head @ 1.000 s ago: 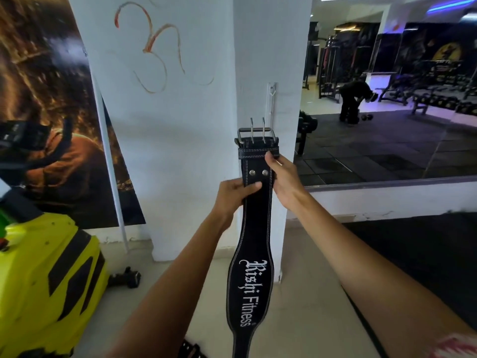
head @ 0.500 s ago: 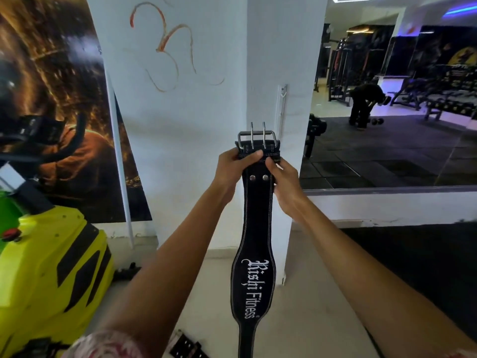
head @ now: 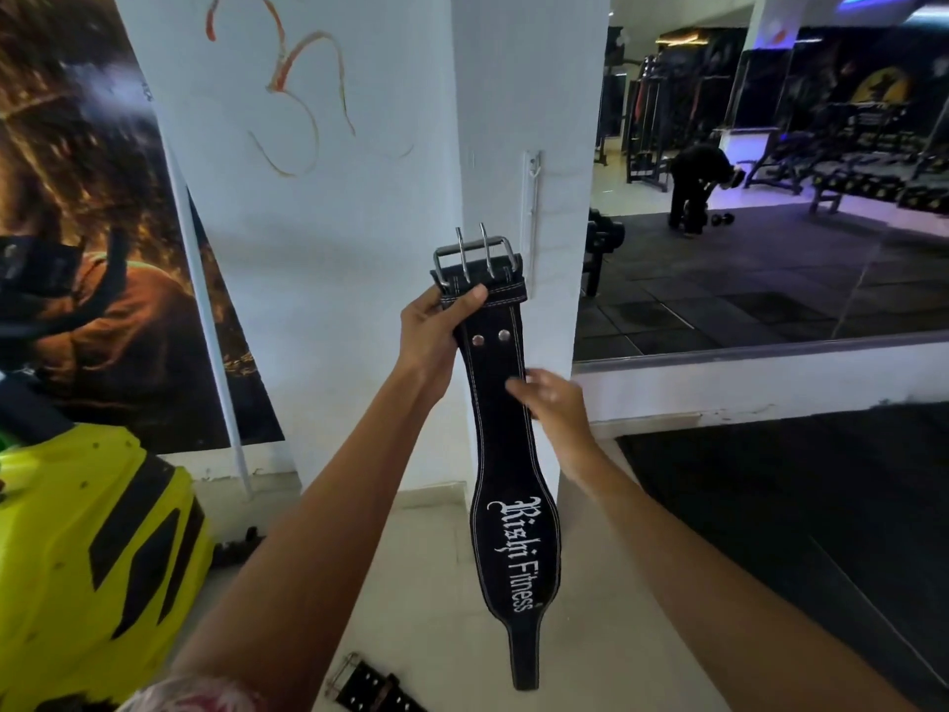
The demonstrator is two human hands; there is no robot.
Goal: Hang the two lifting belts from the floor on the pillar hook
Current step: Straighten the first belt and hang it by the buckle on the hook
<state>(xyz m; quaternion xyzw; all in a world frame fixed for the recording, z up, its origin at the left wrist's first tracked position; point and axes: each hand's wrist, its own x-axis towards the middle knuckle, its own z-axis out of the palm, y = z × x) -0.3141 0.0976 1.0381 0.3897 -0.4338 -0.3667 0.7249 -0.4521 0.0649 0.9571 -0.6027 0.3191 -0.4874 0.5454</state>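
A black lifting belt with white "Rishi Fitness" lettering hangs upright in front of the white pillar. My left hand grips it just under the steel buckle. My right hand is blurred beside the belt's right edge, fingers apart, a little below the rivets; I cannot tell if it touches. A white hook strip is fixed on the pillar, just right of and above the buckle. The second belt lies on the floor at the bottom edge, buckle end showing.
A yellow-and-black machine stands at the lower left under a large wall poster. A wall mirror on the right reflects gym benches and a bending person. Dark rubber matting covers the floor at right.
My right hand has let go of the belt's upper part and dropped lower, fingers spread. My left hand now holds the belt alone near the buckle. The belt tilted slightly.
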